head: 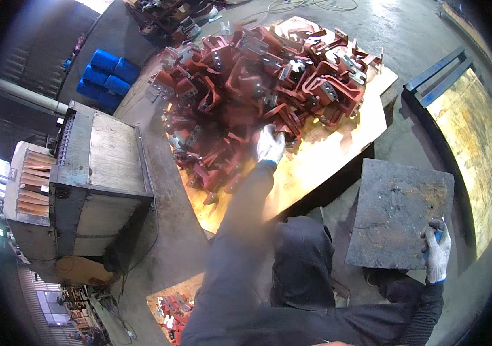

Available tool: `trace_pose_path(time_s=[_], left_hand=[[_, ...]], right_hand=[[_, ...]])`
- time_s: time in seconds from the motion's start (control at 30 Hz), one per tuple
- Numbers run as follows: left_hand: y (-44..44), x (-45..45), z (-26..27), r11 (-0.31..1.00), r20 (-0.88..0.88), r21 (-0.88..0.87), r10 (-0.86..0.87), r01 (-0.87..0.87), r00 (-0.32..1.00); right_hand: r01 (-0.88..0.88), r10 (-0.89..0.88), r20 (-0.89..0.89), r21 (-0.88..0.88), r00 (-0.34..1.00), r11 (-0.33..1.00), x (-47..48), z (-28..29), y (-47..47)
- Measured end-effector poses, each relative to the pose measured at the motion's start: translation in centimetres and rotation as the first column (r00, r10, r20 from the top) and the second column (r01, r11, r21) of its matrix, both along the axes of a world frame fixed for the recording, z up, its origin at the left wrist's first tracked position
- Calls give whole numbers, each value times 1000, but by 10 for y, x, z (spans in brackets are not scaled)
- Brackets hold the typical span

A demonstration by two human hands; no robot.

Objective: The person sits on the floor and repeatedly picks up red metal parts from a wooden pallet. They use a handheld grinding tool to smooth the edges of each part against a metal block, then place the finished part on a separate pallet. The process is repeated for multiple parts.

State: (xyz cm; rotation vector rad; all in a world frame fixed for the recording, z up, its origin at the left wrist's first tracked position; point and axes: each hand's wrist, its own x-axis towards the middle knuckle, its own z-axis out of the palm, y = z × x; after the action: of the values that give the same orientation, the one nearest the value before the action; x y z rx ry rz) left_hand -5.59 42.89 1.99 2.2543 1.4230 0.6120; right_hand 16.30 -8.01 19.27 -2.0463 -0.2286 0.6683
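My left hand [270,145], in a white knit glove, reaches to the near edge of a heap of red-painted metal brackets [246,78]. Its thumb and fingers are at a red bracket [287,125]; whether they grip it is not clear. The heap, with bare metal ends and holed plates among the red parts, lies on a plywood sheet [341,151]. My right hand [438,255], gloved with dark fingertips, is closed around a small blue-handled tool [438,235]. That hand is over the right edge of a worn dark square plate [397,216] near my knee.
A grey machine cabinet [112,151] stands at left, with blue drums [107,78] behind it. To the right is a blue steel frame [438,78] beside a stained yellowish board [470,142]. More red parts [174,311] lie on a board at lower left. A hose [311,6] crosses the far floor.
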Motion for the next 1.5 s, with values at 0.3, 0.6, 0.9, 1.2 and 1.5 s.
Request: trace_pose_path(time_s=[0.3,0.6,0.9,1.2,1.5], left_hand=[[53,64,28,974,97,76,204,-212,974],[13,110,37,486,401,-871,782,-64,477],[66,126,2,476,551,-823,802,310,232],[-33,67,-16,462,517,-853,809,242,278],[-127,11,60,388,457,-887,811,248,365]], right_hand=[[25,-25,10,-53,1000,998,0,1,20],[55,-57,-62,-35,996,998,8,-1,23],[72,-73,-26,-35,997,997,15,-9,11],[48,-41,-103,64,994,997,14,8,10],[57,-43,-99,147,994,988,4,21,-12]])
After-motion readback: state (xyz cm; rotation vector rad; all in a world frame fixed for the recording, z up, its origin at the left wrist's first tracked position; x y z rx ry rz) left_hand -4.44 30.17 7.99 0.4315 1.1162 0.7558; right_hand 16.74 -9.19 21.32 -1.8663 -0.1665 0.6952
